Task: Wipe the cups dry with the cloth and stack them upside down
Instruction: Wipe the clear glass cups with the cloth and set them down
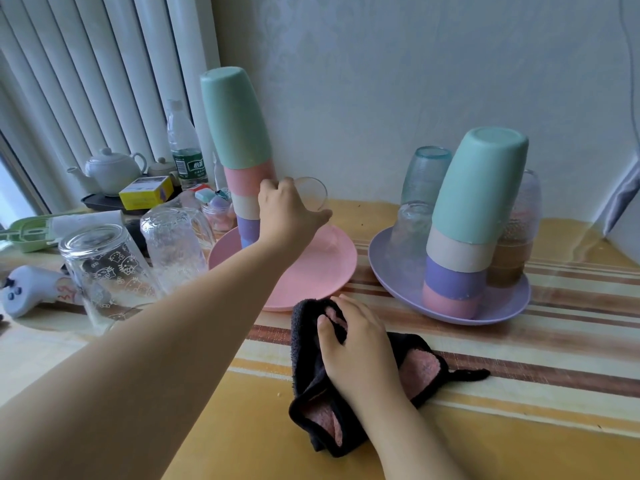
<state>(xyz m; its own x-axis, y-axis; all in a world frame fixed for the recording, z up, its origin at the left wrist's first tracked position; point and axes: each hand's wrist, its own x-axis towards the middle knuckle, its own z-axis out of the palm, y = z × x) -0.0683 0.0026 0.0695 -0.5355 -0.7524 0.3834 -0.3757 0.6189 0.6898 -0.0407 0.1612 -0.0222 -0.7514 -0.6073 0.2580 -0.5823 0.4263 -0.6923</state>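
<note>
Left hand [289, 209] grips clear glass [313, 195] over pink plate [311, 271] | right hand [353, 344] clutches cloth [419, 372]

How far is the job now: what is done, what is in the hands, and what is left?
Done, apparently: a tall upside-down stack stands on the pink plate. In hand: the left hand holds a clear glass over that plate; the right hand grips the cloth. Possibly left: the cups on the purple plate.

Bottle label [187, 164]: text illegible.
</note>
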